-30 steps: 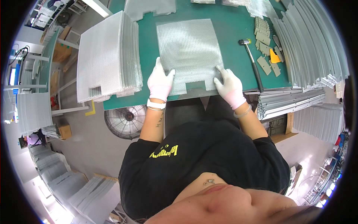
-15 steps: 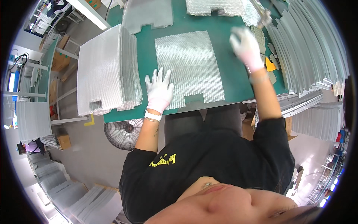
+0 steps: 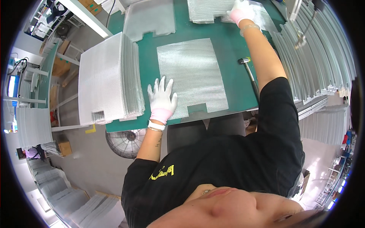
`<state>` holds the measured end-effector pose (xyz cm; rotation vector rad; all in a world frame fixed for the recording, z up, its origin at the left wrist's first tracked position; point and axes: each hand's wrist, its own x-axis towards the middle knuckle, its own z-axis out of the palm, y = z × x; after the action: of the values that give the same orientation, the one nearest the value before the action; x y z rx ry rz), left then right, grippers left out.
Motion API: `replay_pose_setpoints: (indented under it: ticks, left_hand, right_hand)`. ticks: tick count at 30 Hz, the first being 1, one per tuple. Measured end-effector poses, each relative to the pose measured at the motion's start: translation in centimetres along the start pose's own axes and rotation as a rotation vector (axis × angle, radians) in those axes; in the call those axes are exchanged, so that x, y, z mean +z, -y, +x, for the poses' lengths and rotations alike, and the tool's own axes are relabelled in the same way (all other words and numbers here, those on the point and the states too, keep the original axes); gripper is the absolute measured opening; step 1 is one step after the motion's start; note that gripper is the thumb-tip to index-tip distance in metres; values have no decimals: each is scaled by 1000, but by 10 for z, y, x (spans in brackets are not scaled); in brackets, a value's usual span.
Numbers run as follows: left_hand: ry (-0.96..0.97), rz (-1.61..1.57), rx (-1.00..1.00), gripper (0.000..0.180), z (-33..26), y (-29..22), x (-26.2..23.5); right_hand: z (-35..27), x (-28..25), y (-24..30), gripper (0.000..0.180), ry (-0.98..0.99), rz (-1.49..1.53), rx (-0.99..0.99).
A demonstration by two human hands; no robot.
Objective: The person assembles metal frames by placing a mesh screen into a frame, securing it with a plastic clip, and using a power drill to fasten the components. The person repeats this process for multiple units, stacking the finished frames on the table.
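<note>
While left hand [image 3: 162,99] flattens mesh sheet [image 3: 192,74] — right hand [image 3: 240,12] afar.

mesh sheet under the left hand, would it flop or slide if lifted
The mesh sheet looks thin and see-through, so probably light and a bit bendy. It lies flat on the mat under the left hand, so it may slide if pushed.

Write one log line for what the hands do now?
left hand flat on mesh sheet | right hand on far mesh stack | hammer idle

Right hand [image 3: 240,11] now on far mesh [image 3: 213,9]
</note>
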<state>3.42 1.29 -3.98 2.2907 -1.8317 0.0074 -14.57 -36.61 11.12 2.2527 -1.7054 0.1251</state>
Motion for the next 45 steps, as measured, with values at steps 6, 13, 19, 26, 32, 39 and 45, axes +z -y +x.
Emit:
replay_pose_setpoints:
  ticks: [6, 13, 19, 26, 32, 39, 45]
  left_hand:
    - [-10, -14, 19, 58, 4, -2, 3]
    - [-18, 12, 22, 59, 2, 2, 8]
    - [86, -183, -17, 60, 8, 19, 12]
    - [-209, -735, -15, 66, 8, 18, -12]
    - [-259, -1042, -364, 68, -39, -45, -71]
    - [-173, -630, -356, 69, -43, -44, -66]
    - [-107, -443, -282, 83, -30, -18, -48]
  right_hand:
    - [27, -20, -31, 83, -433, 665, -28]
    - [67, -10, -58, 59, -235, 1596, -290]
    - [-4, -23, -61, 47, -552, 1780, -257]
    - [-200, -7, -28, 55, -536, 1810, -196]
    - [-320, 6, -15, 76, -171, 1258, -156]
    - [-327, -1, -23, 68, 293, 1263, -60]
    - [-319, 20, -12, 61, 169, 1116, -195]
